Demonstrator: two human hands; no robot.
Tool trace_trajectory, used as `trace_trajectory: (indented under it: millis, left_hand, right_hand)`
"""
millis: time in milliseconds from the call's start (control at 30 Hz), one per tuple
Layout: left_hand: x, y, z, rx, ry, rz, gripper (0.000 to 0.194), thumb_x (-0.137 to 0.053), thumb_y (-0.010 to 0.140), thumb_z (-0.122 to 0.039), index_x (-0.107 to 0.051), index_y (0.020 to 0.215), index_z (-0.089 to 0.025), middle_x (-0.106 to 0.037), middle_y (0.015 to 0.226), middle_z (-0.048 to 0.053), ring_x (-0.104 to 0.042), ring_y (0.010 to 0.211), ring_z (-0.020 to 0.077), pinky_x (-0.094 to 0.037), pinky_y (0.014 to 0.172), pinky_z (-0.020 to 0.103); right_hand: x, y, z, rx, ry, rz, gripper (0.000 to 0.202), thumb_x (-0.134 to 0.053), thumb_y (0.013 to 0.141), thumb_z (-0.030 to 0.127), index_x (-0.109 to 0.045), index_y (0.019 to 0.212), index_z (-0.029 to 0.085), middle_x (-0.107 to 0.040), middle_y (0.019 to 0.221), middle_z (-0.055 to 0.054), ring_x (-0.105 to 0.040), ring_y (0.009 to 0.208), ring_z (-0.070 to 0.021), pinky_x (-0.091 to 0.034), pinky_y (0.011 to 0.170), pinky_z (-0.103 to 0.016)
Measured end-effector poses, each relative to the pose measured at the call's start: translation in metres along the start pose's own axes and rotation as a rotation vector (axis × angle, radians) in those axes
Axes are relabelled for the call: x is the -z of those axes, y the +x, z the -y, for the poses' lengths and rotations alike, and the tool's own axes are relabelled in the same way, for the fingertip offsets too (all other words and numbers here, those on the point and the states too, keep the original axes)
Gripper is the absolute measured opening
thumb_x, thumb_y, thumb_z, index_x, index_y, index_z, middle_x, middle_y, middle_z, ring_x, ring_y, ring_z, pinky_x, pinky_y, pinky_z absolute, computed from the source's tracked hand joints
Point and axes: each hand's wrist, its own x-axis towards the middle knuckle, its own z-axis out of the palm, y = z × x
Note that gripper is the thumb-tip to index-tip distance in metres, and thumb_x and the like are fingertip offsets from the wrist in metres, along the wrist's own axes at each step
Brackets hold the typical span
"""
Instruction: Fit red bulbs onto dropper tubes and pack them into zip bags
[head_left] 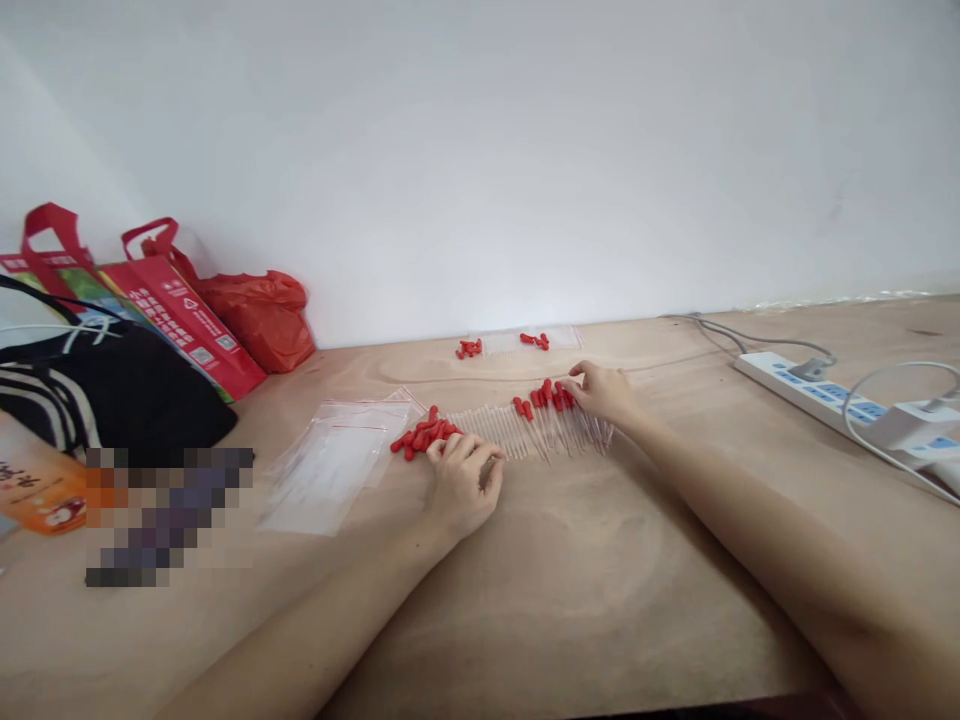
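My left hand rests palm down beside a pile of loose red rubber bulbs; its bent fingers are apart, and I see nothing held in them. A row of clear thin glass tubes lies between my hands. To its right lie several droppers, tubes with red bulbs on their ends, fanned across the table. My right hand is at the far end of these droppers, thumb and forefinger closed on a dropper by its red bulb. The fingertips partly cover that bulb.
Clear zip bags lie flat on the wooden table at left. Near the wall sits another bag with tubes and red bulbs. Shopping bags and a black bag stand left. A power strip with cables lies right.
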Motion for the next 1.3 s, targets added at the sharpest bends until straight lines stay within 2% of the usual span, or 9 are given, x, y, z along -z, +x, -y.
trace_trajectory:
  millis: [133,267,400,533,667,900,1067,1200,1300]
  left_hand:
    - [-0.006,0.01,0.006,0.066,0.096,0.003,0.008,-0.053,0.073,-0.025,-0.06,0.076,-0.021,-0.058,0.081,0.004,-0.047,0.083,0.0217,-0.025,0.074,0.04]
    - [-0.016,0.033,0.008,0.142,0.185,0.042,0.012,-0.052,0.073,-0.028,-0.06,0.079,-0.023,-0.056,0.089,0.005,-0.045,0.092,0.0226,-0.024,0.08,0.043]
    - [-0.031,0.058,0.004,0.203,0.206,0.12,0.012,-0.053,0.071,-0.029,-0.061,0.077,-0.023,-0.054,0.094,0.005,-0.043,0.095,0.0238,-0.026,0.081,0.043]
    - [-0.043,0.073,0.0,0.253,0.212,0.188,0.011,-0.055,0.066,-0.028,-0.063,0.072,-0.023,-0.053,0.096,0.006,-0.041,0.096,0.0256,-0.027,0.081,0.043]
    - [-0.047,0.08,-0.005,0.261,0.26,0.22,0.014,-0.053,0.066,-0.029,-0.064,0.069,-0.023,-0.052,0.097,0.008,-0.04,0.097,0.0269,-0.026,0.081,0.044]
    - [-0.045,0.1,-0.019,0.392,0.4,0.398,0.032,-0.05,0.066,-0.041,-0.066,0.079,-0.017,-0.055,0.101,0.015,-0.041,0.099,0.0307,-0.026,0.081,0.043]
    - [-0.051,0.114,-0.024,0.45,0.407,0.474,0.034,-0.057,0.058,-0.038,-0.066,0.081,-0.014,-0.059,0.098,0.017,-0.045,0.096,0.0321,-0.026,0.081,0.042]
    - [-0.052,0.119,-0.023,0.478,0.382,0.504,0.031,-0.056,0.06,-0.037,-0.065,0.08,-0.014,-0.06,0.098,0.017,-0.045,0.099,0.0335,-0.026,0.082,0.044]
    - [-0.042,0.119,-0.021,0.483,0.342,0.501,0.029,-0.052,0.065,-0.036,-0.064,0.08,-0.014,-0.06,0.098,0.017,-0.046,0.1,0.034,-0.029,0.08,0.044]
  right_hand:
    - [0.008,-0.033,-0.021,0.097,-0.023,-0.056,0.026,-0.041,0.08,0.039,-0.057,0.086,0.02,-0.063,0.061,0.0,-0.058,0.063,-0.0173,-0.029,0.073,-0.032]
    - [0.011,-0.064,-0.041,0.197,0.008,-0.104,0.024,-0.042,0.078,0.036,-0.059,0.082,0.019,-0.059,0.053,0.002,-0.056,0.055,-0.0146,-0.027,0.066,-0.029]
    - [0.016,-0.078,-0.045,0.252,0.037,-0.118,0.025,-0.042,0.078,0.036,-0.06,0.076,0.019,-0.056,0.048,0.002,-0.053,0.049,-0.0129,-0.027,0.062,-0.027]
    - [0.023,-0.081,-0.038,0.27,0.058,-0.114,0.026,-0.042,0.079,0.036,-0.06,0.069,0.019,-0.053,0.045,0.003,-0.051,0.048,-0.0117,-0.026,0.063,-0.027]
    - [0.029,-0.078,-0.041,0.237,0.075,-0.14,0.028,-0.041,0.079,0.037,-0.061,0.069,0.021,-0.056,0.048,0.003,-0.051,0.049,-0.0118,-0.027,0.064,-0.028]
    - [0.039,-0.066,-0.063,0.007,0.053,-0.203,0.029,-0.041,0.077,0.041,-0.061,0.07,0.02,-0.053,0.045,0.002,-0.05,0.046,-0.0125,-0.031,0.062,-0.028]
    - [0.041,-0.063,-0.069,-0.132,-0.005,-0.118,0.03,-0.045,0.073,0.045,-0.06,0.069,0.02,-0.057,0.055,-0.001,-0.052,0.054,-0.0158,-0.03,0.056,-0.027]
    - [0.035,-0.062,-0.068,-0.116,-0.045,-0.021,0.034,-0.048,0.069,0.052,-0.061,0.069,0.021,-0.06,0.062,-0.001,-0.055,0.062,-0.0183,-0.031,0.064,-0.03]
    - [0.03,-0.063,-0.066,-0.111,-0.1,0.012,0.032,-0.048,0.07,0.05,-0.061,0.071,0.021,-0.063,0.07,-0.003,-0.056,0.069,-0.0207,-0.031,0.068,-0.033]
